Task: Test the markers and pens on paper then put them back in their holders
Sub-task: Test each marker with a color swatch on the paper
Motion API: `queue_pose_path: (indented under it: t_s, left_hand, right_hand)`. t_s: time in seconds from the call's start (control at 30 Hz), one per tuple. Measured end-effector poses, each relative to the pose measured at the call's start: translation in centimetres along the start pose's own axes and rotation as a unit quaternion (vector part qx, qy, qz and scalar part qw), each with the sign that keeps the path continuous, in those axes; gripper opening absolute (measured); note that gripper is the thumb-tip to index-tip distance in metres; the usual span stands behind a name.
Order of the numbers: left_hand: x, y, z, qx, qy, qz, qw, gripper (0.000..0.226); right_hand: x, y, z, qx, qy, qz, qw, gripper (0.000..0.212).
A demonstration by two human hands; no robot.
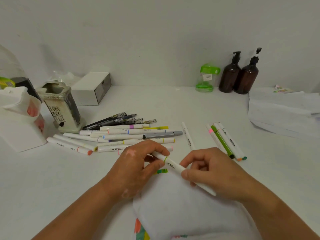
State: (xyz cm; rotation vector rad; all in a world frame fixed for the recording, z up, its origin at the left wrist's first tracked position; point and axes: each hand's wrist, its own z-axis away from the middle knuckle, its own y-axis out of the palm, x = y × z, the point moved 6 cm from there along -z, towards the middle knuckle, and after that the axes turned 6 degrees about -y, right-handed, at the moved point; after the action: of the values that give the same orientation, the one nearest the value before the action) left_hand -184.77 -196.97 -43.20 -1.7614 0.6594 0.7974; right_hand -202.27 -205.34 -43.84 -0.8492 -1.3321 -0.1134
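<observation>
White wall backs the white bench [207, 108]. Over the paper [181, 208], both my hands hold one white marker [173, 166] with a yellow-green ring: my left hand [136, 163] pinches its cap end, my right hand [213, 172] is closed around the barrel. A green scribble [162, 171] shows on the paper just beneath it. Behind lies a pile of markers and pens [128, 134], beside a worn ceramic holder [60, 108] and a white holder [19, 122]. Four more markers [225, 141] lie to the right, two brown pump bottles [239, 75] at the wall.
</observation>
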Motion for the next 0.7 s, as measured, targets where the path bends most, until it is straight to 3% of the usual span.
queue_pose_path:
  t_s: [0.1, 0.2, 0.47, 0.7]
  left_hand:
    - [0.6, -0.9, -0.3, -0.051, -0.023, 0.015, 0.998, 0.037]
    - [1.3, -1.5, -0.5, -0.076, -0.047, 0.021, 0.996, 0.024]
    - [0.8, -0.5, -0.1, -0.034, -0.033, -0.016, 0.999, 0.013]
    - [1.5, -3.1, -0.5, -0.084, -0.045, -0.075, 0.993, 0.015]
  right_hand:
    - [-0.5, -2.3, 0.1, -0.131, -0.004, 0.084, 0.988, 0.013]
    - [-1.8, -6.1, 0.6, -0.292, 0.05, 0.192, 0.936, 0.007]
    - [-4.2, -6.4, -1.0, -0.305, 0.136, 0.376, 0.864, 0.029]
    - [-4.2, -6.4, -1.7, -0.32, 0.129, 0.426, 0.837, 0.03]
